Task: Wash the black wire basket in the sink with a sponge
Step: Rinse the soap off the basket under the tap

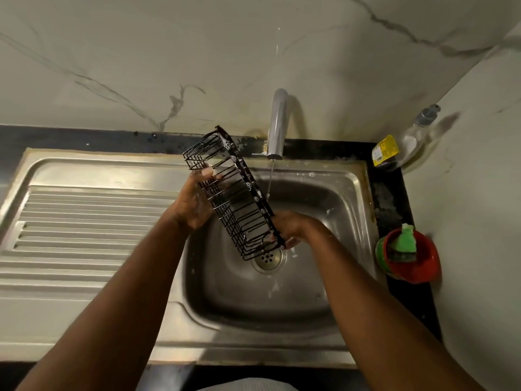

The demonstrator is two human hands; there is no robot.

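The black wire basket is held tilted over the sink. Fingers of the left hand and right hand are curled round its wires.

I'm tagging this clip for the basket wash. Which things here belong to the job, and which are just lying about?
Job: basket, gripped by the left hand, with the right hand at its lower end; sink; running tap; sponge, sitting in the bowl.
Lying about: bowl; bottle; drainboard.
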